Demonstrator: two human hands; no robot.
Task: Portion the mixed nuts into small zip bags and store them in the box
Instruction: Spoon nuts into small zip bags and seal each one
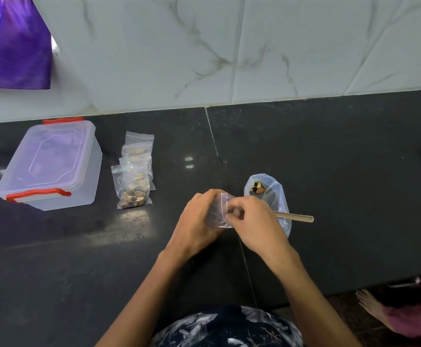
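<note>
While the box (49, 164) sits lidded at the left of the frame, apparently awaiting the finished portions, the filled zip bags (134, 171) lie overlapped just beside it on the dark tabletop (329, 151). The nut supply bag (269, 196), mouth rolled open for access, stands right of centre with few mixed nuts (257, 188) left inside; a wooden stick (295, 217) pokes out from behind the right hand. At centre, left hand (199, 221) and right hand (252, 221) are close together, fingers curled and pinching one small zip bag (222, 211) between them, probably working its seal; contents unclear.
</note>
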